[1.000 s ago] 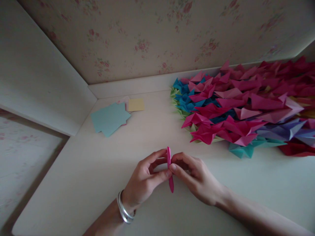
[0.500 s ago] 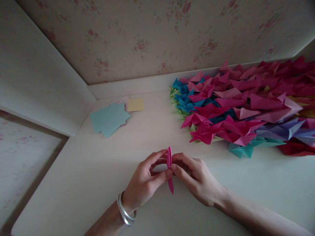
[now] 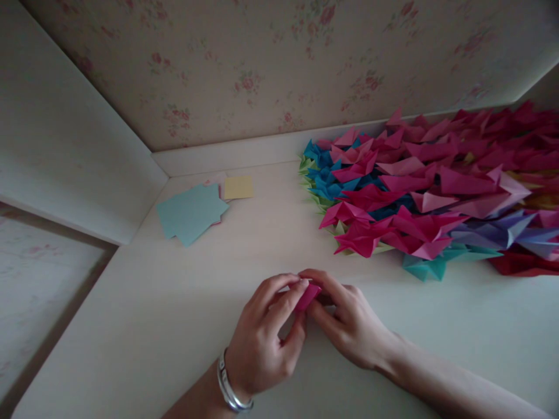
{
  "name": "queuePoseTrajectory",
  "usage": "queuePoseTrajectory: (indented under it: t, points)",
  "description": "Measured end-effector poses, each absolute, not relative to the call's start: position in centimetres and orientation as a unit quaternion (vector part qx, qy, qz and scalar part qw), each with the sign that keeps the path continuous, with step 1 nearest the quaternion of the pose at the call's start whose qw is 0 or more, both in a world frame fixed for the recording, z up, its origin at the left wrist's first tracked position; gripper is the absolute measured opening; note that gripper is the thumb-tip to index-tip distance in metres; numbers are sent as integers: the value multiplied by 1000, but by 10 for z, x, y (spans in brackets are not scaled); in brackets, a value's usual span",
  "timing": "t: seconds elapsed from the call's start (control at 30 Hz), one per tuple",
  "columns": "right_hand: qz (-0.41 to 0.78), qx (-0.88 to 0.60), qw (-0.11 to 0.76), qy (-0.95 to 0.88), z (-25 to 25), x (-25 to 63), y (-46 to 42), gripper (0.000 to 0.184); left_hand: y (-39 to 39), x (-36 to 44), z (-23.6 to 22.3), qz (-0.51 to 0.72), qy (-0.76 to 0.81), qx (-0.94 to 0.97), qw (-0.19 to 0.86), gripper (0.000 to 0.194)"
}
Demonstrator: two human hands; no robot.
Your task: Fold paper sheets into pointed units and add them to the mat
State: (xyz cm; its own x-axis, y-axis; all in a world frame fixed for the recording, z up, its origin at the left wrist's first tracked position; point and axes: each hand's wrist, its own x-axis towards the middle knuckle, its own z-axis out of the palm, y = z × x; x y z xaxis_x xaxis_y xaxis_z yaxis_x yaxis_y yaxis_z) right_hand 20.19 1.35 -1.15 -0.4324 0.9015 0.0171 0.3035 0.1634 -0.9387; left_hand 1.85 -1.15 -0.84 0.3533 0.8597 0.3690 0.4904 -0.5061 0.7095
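Note:
A small folded pink paper (image 3: 308,296) is pinched between my two hands above the white table. My left hand (image 3: 268,329), with silver bangles (image 3: 230,384) at the wrist, has its fingertips on the paper's left and upper side. From the right, the fingers and thumb of my right hand (image 3: 349,320) close on the other side. Fingers cover much of the paper, so its full folded shape is hidden.
A large pile of folded paper pieces (image 3: 419,192), mostly pink with blue, green, purple and red, lies at the right against the wall. Light blue sheets (image 3: 190,212) and a yellow square (image 3: 239,187) rest at back left. A white panel (image 3: 78,116) stands left.
The pink paper has turned from a thin upright edge to a tilted face between my fingers. My left hand has rolled over it, and my right fingers have shifted to its upper side.

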Motion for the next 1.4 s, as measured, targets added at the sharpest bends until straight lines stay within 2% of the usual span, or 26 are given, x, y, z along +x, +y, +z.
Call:
queuePoseTrajectory:
  t: [0.2, 0.43, 0.53, 0.63, 0.73, 0.83, 0.9, 0.97, 1.03, 1.1, 1.17, 1.23, 1.3, 1.4]
  points:
    - [437, -465, 333, -694, -19, 200, 12, 36, -13, 22, -14, 330, 459, 794, 223, 59]
    - [385, -468, 368, -706, -24, 198, 11, 45, -15, 20, -21, 335, 472, 772, 263, 73]
    - [404, -452, 383, -697, -25, 197, 11, 42, -16, 22, -19, 341, 445, 762, 324, 72]
    - [392, -441, 400, -701, -25, 197, 11, 35, -13, 24, -11, 361, 448, 708, 410, 64]
    - [379, -437, 405, -708, -23, 199, 12, 41, -7, 25, -4, 386, 468, 567, 558, 49]
    - [438, -419, 389, -694, -18, 203, 16, 42, -3, 23, -1, 416, 447, 372, 699, 35]
    - [480, -397, 380, -684, -13, 207, 18, 34, -1, 21, 0, 432, 424, 275, 746, 33]
    - [483, -384, 381, -689, -8, 211, 21, 28, -1, 17, 2, 438, 401, 233, 770, 40]
    - [452, -372, 389, -711, -5, 213, 23, 26, -1, 14, 4, 435, 380, 238, 781, 45]
    - [410, -351, 402, -739, -4, 213, 24, 28, -2, 13, 6, 430, 390, 282, 764, 37]
    - [372, -323, 410, -768, -6, 212, 24, 37, -1, 14, 4, 422, 442, 351, 709, 26]
    - [343, -301, 405, -792, -10, 209, 23, 48, -1, 15, 1, 414, 496, 411, 643, 24]
    - [330, -294, 398, -804, -12, 207, 22, 53, 1, 16, -3, 414, 521, 439, 604, 25]
    - [360, -306, 397, -787, -9, 207, 22, 50, 3, 15, -6, 424, 526, 440, 592, 24]
